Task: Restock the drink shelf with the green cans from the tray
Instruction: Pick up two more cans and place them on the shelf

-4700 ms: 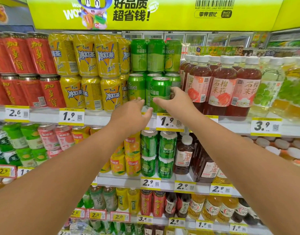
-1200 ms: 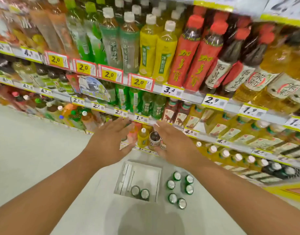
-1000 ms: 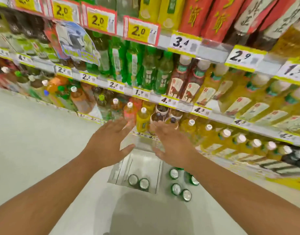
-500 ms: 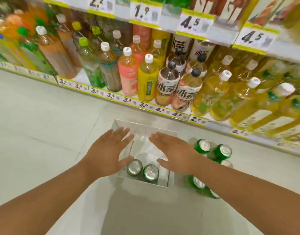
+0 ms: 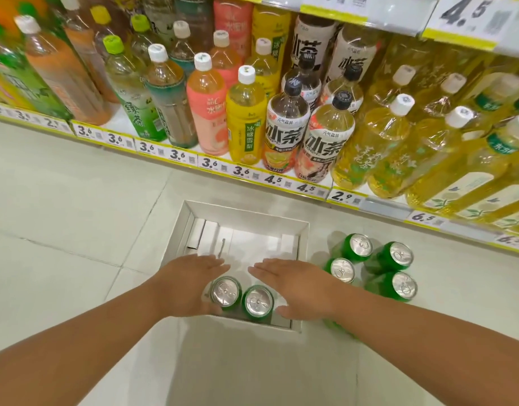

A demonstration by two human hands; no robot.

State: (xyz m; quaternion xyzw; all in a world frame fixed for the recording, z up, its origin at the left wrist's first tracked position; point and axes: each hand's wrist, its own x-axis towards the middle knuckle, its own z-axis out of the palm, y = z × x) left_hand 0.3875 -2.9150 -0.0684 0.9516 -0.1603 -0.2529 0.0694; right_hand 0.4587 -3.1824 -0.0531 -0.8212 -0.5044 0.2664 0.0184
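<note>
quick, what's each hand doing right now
Left hand: open, holding nothing, beside the two green aluminium cans in the white cardboard tray.
Right hand: open, holding nothing.

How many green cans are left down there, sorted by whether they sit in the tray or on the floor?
Green cans in the tray: 2
Green cans on the floor, fully visible: 4
Total: 6, with maybe more hidden under the right arm.

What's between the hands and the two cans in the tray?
Nothing visible. The left hand and right hand flank the two green cans standing upright at the near end of the white cardboard tray, both hands open, tops unobstructed.
</note>
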